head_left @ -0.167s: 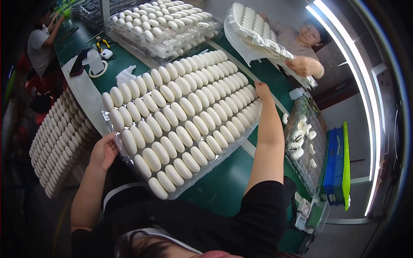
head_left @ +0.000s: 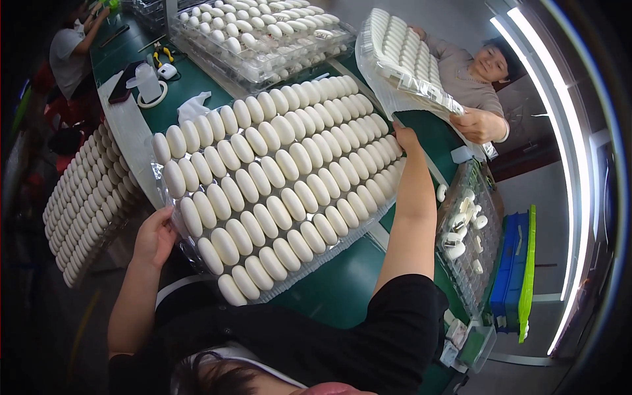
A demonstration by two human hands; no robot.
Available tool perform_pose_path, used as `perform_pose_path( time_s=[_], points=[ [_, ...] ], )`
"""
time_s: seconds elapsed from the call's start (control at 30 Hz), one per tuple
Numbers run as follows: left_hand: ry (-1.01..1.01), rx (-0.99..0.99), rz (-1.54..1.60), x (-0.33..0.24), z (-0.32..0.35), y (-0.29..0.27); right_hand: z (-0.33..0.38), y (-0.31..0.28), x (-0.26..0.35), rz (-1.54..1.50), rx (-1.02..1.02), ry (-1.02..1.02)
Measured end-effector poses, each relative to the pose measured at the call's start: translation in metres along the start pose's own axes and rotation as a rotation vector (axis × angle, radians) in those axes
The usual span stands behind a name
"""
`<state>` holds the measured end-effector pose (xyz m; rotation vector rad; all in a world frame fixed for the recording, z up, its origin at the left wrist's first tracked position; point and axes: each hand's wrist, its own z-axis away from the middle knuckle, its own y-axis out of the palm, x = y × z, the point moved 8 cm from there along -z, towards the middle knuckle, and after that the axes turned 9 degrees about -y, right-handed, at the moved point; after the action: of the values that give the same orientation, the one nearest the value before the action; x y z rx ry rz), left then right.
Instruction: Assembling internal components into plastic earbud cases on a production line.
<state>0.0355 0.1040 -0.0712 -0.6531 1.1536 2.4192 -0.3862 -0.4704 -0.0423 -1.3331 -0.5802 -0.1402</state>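
Observation:
Between my hands is a wide clear plastic tray (head_left: 160,179), filled with rows of white, smooth oval pieces (head_left: 287,164). My left hand (head_left: 156,236) grips its near left edge, fingers curled beneath the rim. At the far right corner, my right hand (head_left: 406,137) holds the opposite edge, its fingers partly hidden by the tray. The tray slants over the green table (head_left: 329,289), with a pale, ribbed sheet or tray edge (head_left: 316,263) showing under its near side. Whether it touches the table I cannot tell.
Across the table a co-worker's hand (head_left: 479,125) holds another loaded tray (head_left: 401,56), tilted close to mine. Stacked trays (head_left: 263,49) stand at the back. More white pieces stand in a tray (head_left: 89,197) at left. A tray of loose parts (head_left: 471,263) and blue bin (head_left: 509,276) are right.
My tray has shifted slightly left at its near end, both hands keeping hold. The co-worker's tray and most of the surroundings appear a little farther right in the picture.

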Motion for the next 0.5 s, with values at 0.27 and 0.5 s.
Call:
perform_pose_path(
  time_s=[0.27, 0.5],
  points=[
    [0.082, 0.068, -0.096, 0.017, 0.013, 0.050, -0.003, 0.006, 0.020, -0.398, -0.051, 0.043],
    [-0.015, 0.082, -0.006, 0.028, 0.010, 0.054, -0.003, -0.015, 0.026, -0.448, -0.047, 0.043]
  ],
)
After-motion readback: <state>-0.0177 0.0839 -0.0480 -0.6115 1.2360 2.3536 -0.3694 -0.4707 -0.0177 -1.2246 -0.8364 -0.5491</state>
